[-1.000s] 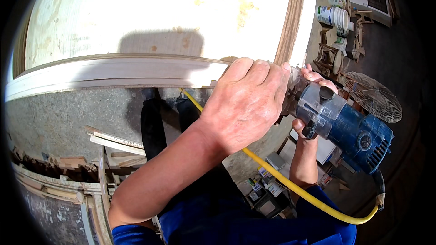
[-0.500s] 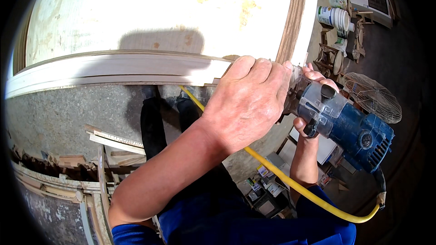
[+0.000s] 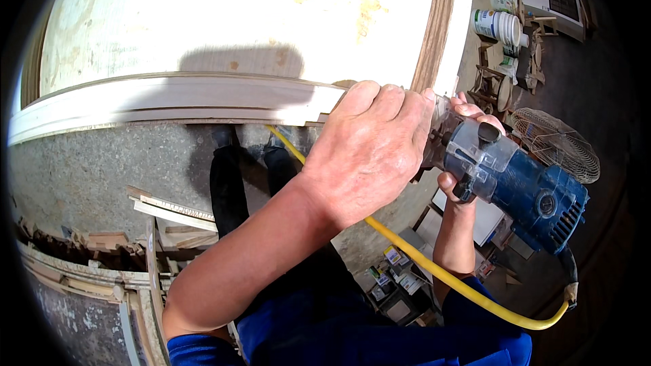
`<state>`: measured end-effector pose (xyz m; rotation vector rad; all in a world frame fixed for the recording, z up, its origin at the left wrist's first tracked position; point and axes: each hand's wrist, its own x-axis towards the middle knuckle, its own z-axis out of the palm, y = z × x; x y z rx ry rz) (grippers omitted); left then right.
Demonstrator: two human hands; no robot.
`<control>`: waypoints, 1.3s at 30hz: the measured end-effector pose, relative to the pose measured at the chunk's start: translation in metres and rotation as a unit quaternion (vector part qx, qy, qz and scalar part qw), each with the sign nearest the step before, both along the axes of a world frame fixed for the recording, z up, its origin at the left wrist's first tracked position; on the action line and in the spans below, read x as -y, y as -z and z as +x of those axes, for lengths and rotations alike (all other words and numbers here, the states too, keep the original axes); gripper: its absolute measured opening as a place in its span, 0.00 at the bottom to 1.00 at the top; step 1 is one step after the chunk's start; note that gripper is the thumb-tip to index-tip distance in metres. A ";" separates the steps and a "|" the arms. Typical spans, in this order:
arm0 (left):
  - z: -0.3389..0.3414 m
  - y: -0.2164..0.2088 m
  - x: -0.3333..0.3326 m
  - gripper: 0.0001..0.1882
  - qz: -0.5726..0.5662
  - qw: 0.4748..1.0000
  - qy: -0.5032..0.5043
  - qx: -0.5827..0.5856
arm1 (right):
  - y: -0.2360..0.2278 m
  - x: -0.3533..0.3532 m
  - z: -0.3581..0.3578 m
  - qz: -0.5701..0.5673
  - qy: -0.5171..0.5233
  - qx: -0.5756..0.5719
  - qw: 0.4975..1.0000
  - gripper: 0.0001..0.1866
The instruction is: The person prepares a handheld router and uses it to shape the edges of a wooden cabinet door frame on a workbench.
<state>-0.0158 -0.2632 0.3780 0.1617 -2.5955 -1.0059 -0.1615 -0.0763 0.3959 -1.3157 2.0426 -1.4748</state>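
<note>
A blue trim router [image 3: 536, 193] with a clear plastic base housing lies on its side against the right end of a pale wooden frame edge [image 3: 224, 98]. My right hand [image 3: 468, 112] wraps its housing from beneath, thumb on the near side and fingertips showing on the far side. My left hand [image 3: 373, 146] is closed over the frame's corner and the router's base, knuckles up, with its fingertips at the clear plastic. The bit and the contact with the wood are hidden behind that hand. A yellow power cord [image 3: 434, 268] loops from the router's tail under my left forearm.
A large pale panel [image 3: 224, 20] with a brown wooden strip [image 3: 437, 24] extends ahead. At the right are a wire fan guard [image 3: 556, 146], stacked white buckets [image 3: 498, 26] and wood scraps. Loose timber strips [image 3: 173, 210] lie at lower left. My legs stand below the frame.
Almost nothing differs. The router's tail and cord have shifted very slightly, and both hands keep their hold.
</note>
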 end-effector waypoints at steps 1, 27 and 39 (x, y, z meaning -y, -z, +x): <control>0.000 -0.001 0.000 0.45 -0.001 1.000 0.001 0.001 | -0.001 0.000 0.000 0.001 0.000 -0.002 1.000 0.50; 0.003 -0.016 0.021 0.51 0.032 0.995 0.093 -0.017 | -0.005 -0.030 0.030 -0.010 -0.022 0.097 0.995 0.50; -0.012 -0.021 0.003 0.51 -0.009 0.997 0.068 0.022 | -0.055 -0.090 0.074 -0.027 0.017 0.217 0.976 0.46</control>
